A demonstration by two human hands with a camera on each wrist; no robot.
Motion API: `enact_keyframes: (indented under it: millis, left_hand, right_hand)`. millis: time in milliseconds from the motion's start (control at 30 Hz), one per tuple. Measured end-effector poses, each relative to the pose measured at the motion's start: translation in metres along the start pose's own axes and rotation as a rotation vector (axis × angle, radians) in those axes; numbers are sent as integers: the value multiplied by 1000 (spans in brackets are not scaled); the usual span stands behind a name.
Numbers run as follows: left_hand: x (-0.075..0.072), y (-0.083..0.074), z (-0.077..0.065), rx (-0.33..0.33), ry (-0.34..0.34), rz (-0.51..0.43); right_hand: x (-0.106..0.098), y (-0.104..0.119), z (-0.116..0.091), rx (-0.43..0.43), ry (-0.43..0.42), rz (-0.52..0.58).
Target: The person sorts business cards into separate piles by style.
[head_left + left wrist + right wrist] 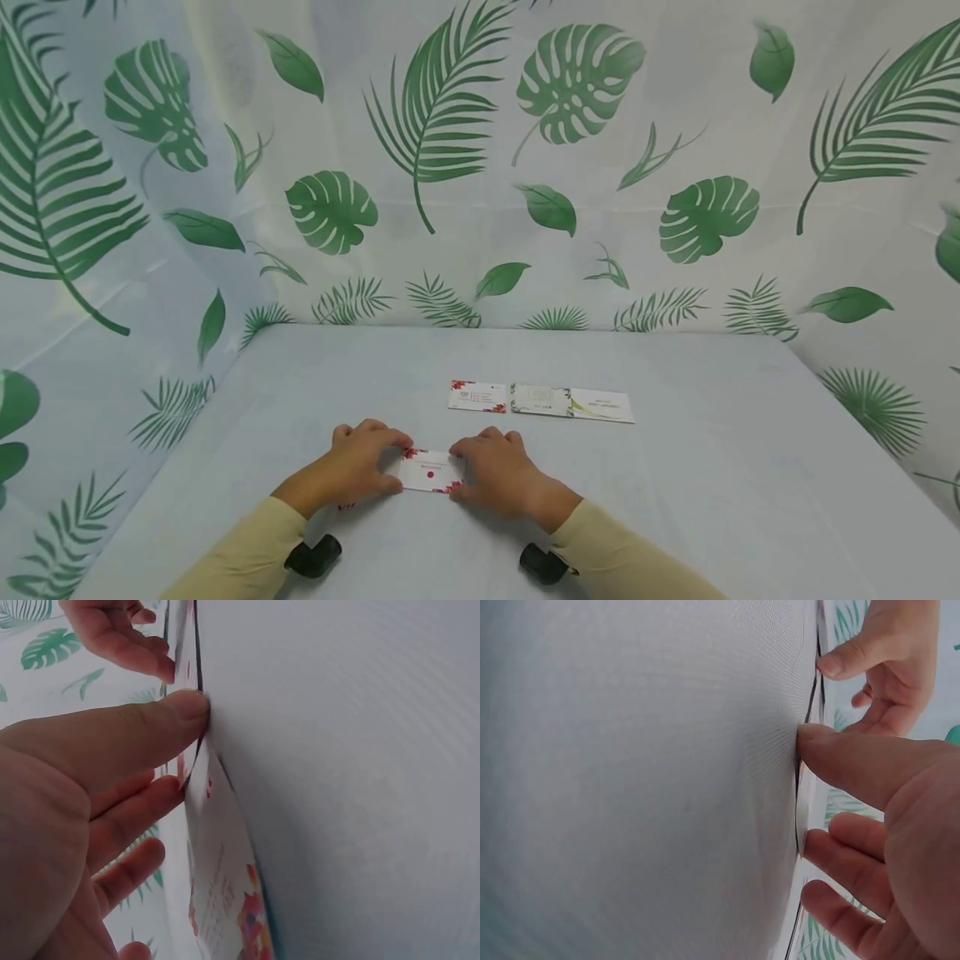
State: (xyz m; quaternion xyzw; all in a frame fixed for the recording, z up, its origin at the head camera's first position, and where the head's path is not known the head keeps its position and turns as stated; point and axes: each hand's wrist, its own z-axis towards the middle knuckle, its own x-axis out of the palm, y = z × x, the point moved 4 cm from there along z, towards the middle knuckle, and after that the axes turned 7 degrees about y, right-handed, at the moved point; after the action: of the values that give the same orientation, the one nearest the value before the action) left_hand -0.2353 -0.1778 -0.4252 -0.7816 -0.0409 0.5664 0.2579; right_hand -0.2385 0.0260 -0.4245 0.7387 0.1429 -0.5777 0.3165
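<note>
A white card (430, 467) with red floral corners and a red dot lies flat on the table between the two hands. My left hand (358, 463) holds its left end, thumb on the near edge and fingers on the far edge. At the opposite end, my right hand (498, 473) grips it the same way, thumb near and fingertips far. Another card with colourful floral print (225, 885) shows below the left thumb in the left wrist view. In the head view the left hand mostly hides that one.
Farther back on the pale table (750, 467) lie a card with red flowers (477, 397), a card with a green leaf border (542, 400) and a white card with a yellow-green curve (606, 406), in a row. A leaf-print curtain (465, 250) hangs behind the table.
</note>
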Motion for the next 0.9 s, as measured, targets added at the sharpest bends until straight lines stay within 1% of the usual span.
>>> enact_keyframes:
  millis: [167,267,433,600,667,767,900]
  left_hand:
    - [-2,-2,4,30,-41,25]
    - [-5,-4,13,28,-57,41]
    - [-15,-13,39,38,-85,70]
    - [-24,-23,71,64,-125,78]
    - [-24,-26,82,65,-130,65]
    - [-22,-28,95,57,-124,44]
    - [-18,-28,108,44,-110,13]
  right_hand:
    - [-6,-5,4,2,-9,-1]
    - [-14,-11,6,15,-21,5]
    - [-31,-31,14,49,-67,29]
    - [-44,-56,26,123,-105,36]
    - [-47,-64,30,150,-110,39]
    - [-47,-74,34,182,-97,57]
    - [-45,-83,38,210,-81,71]
